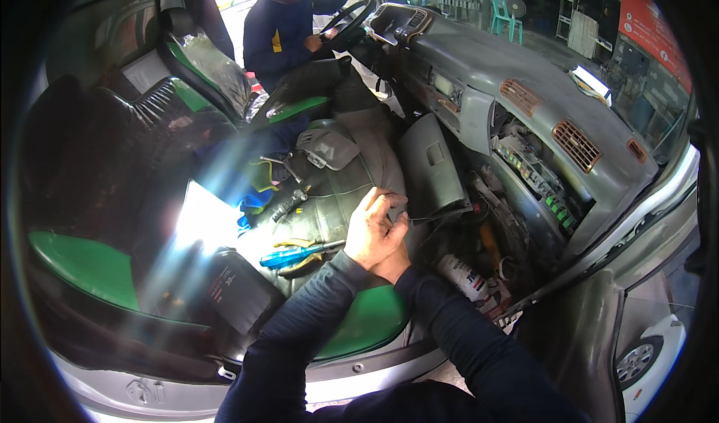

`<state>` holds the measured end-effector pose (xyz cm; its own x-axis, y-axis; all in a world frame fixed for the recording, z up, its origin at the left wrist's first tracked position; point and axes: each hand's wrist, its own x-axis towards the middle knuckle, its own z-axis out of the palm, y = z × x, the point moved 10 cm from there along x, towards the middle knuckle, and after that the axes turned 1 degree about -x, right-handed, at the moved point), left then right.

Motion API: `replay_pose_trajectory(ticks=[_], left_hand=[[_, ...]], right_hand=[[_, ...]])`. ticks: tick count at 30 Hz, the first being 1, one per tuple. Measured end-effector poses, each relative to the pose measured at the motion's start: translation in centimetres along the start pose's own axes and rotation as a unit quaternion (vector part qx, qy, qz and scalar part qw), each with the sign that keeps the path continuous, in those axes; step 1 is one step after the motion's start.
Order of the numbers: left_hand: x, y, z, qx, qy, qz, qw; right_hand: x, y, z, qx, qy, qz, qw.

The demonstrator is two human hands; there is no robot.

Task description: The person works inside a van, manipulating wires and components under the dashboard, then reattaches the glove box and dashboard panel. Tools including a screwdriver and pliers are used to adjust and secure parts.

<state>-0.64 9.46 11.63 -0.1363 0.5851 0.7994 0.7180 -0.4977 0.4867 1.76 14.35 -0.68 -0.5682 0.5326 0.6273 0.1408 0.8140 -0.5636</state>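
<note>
My left hand [368, 228] is closed over the front of the passenger seat, its fingers bent in a pinch. A thin wire [341, 193] runs across the seat to its fingers, and more thin wire shows beyond them toward the dashboard. Close beneath, my right hand [395, 263] meets it; its fingers are curled and largely hidden. Left of the hands lie a blue-handled screwdriver [288, 257] and yellow-and-black-handled pliers [301, 267]. Farther back rest a small part with a plug-like end [288, 205], a metal T-shaped tool [283, 166] and a grey plastic cover [328, 149].
A dark box [241, 294] sits on the seat at left. The glove box [433, 162] hangs loose below the open dashboard [535, 172]. A white canister [460, 276] stands in the footwell. Across the cab, another person [278, 37] is at the steering wheel [347, 26].
</note>
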Motion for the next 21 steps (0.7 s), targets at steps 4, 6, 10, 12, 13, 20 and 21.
replay_pose_trajectory(ticks=[4,6,10,12,13,20,21], left_hand=[[0.2,-0.3,-0.3,0.019,-0.009,-0.018,1.0],[0.2,-0.9,0.1,0.02,-0.036,-0.038,0.998],[0.3,-1.8,1.1,0.087,-0.093,-0.022,0.992],[0.0,-2.8,1.9,0.078,-0.137,-0.05,0.986],[-0.2,-3.2,2.2,0.073,-0.157,-0.062,0.983],[-1.2,-4.8,2.9,0.064,-0.218,-0.116,0.967],[-1.2,-4.7,2.9,0.065,-0.219,-0.114,0.967]], right_hand=[[-0.3,0.6,0.3,0.046,-0.026,0.022,0.998],[-0.1,0.5,0.4,0.059,-0.026,0.025,0.998],[-0.2,0.4,0.3,0.054,-0.029,0.023,0.998],[-0.4,0.1,0.5,0.012,-0.042,0.013,0.999],[-0.6,0.0,0.6,-0.009,-0.05,0.01,0.999],[0.0,-1.1,-0.2,-0.001,-0.018,-0.027,0.999],[-0.2,-1.1,-0.1,-0.022,-0.031,-0.029,0.999]])
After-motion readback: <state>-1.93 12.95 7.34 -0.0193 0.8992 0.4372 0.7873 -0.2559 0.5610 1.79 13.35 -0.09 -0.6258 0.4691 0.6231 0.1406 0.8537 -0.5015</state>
